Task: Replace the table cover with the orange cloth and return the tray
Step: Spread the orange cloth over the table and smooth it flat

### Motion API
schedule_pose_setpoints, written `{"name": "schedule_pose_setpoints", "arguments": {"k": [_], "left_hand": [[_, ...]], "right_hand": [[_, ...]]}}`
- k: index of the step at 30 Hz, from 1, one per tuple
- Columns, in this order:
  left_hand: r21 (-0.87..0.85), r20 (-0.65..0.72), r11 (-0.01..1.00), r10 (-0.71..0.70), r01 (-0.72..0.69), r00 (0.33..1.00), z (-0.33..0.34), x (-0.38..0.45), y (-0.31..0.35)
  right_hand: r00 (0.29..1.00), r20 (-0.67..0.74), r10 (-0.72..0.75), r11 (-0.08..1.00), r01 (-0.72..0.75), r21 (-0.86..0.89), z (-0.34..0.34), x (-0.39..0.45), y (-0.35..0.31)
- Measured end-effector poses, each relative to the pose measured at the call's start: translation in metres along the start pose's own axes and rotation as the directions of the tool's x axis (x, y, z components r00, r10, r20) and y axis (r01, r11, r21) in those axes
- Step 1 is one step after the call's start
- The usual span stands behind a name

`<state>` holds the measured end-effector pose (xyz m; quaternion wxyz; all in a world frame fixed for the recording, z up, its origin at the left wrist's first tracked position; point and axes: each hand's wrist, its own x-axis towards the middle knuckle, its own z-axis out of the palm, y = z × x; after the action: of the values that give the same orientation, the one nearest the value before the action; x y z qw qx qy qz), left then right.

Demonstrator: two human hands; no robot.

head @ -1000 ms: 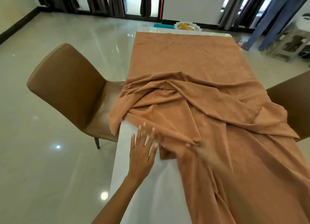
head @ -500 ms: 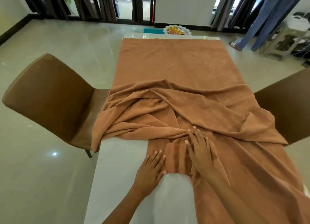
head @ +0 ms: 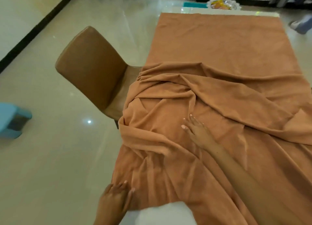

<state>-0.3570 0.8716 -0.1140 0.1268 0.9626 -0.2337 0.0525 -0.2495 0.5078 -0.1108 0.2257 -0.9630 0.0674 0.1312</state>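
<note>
The orange cloth (head: 224, 59) lies over the white table (head: 162, 213), flat at the far end and bunched in folds across the middle. My right hand (head: 196, 132) lies flat on the cloth just below the folds, fingers straight. At the table's near left edge, my left hand (head: 114, 199) presses down on the cloth's edge with fingers spread. A bare white patch of table shows near me. At the far end stands a tray (head: 222, 4) with yellow things in it.
A brown chair (head: 91, 68) stands at the table's left side, its seat partly under the hanging cloth. A blue stool (head: 11, 118) sits on the glossy floor at far left. A teal object (head: 194, 5) lies beside the tray. Someone's foot (head: 300, 24) shows at top right.
The cloth has been drawn toward me and to the left, covering most of the bare table corner. My left hand slid to the left edge; my right hand moved up over the cloth. The view swung left.
</note>
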Motion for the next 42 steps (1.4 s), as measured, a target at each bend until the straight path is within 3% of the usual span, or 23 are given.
{"name": "schedule_pose_setpoints", "arguments": {"k": [3, 5, 8, 20, 23, 27, 29, 31, 34, 39, 42], "left_hand": [[-0.061, 0.065, 0.974, -0.215, 0.219, 0.974, -0.009, 0.008, 0.01], [-0.128, 0.185, 0.948, -0.265, 0.291, 0.946, 0.0, 0.018, 0.029], [-0.167, 0.246, 0.93, -0.283, 0.328, 0.927, 0.029, 0.029, 0.054], [-0.017, 0.374, 1.0, -0.011, 0.019, 0.927, 0.02, -0.068, -0.048], [-0.098, 0.299, 0.991, -0.061, 0.094, 0.952, 0.009, -0.097, -0.073], [-0.325, 0.14, 0.866, -0.353, 0.379, 0.925, -0.002, -0.085, -0.049], [-0.338, 0.159, 0.888, -0.273, 0.312, 0.949, -0.003, -0.069, -0.02], [-0.254, 0.205, 0.958, -0.081, 0.132, 0.976, 0.006, -0.055, 0.007], [-0.154, 0.289, 0.987, 0.095, -0.052, 0.953, 0.027, -0.043, 0.038], [-0.098, 0.383, 0.994, 0.079, -0.045, 0.92, 0.04, -0.056, 0.054], [-0.067, 0.382, 0.997, 0.072, -0.05, 0.921, 0.035, -0.069, 0.053]], "right_hand": [[0.998, -0.046, 0.053, 0.996, -0.056, -0.074, 0.024, -0.007, -0.023], [0.986, -0.141, 0.086, 0.992, -0.098, -0.081, 0.036, -0.018, -0.035], [0.957, -0.244, 0.159, 0.984, -0.175, -0.045, 0.05, -0.043, -0.046], [0.91, -0.252, 0.33, 0.935, -0.351, -0.042, 0.105, -0.169, -0.022], [0.871, -0.272, 0.409, 0.905, -0.425, -0.001, 0.116, -0.197, -0.026], [0.85, -0.272, 0.451, 0.884, -0.467, 0.007, 0.136, -0.228, -0.034], [0.848, -0.283, 0.448, 0.883, -0.47, -0.01, 0.143, -0.239, -0.035], [0.856, -0.281, 0.434, 0.887, -0.46, -0.033, 0.147, -0.247, -0.034], [0.868, -0.267, 0.418, 0.895, -0.444, -0.044, 0.151, -0.259, -0.035], [0.902, -0.291, 0.319, 0.931, -0.356, -0.083, 0.155, -0.282, -0.038], [0.871, -0.343, 0.353, 0.919, -0.39, -0.045, 0.146, -0.299, -0.017]]}}
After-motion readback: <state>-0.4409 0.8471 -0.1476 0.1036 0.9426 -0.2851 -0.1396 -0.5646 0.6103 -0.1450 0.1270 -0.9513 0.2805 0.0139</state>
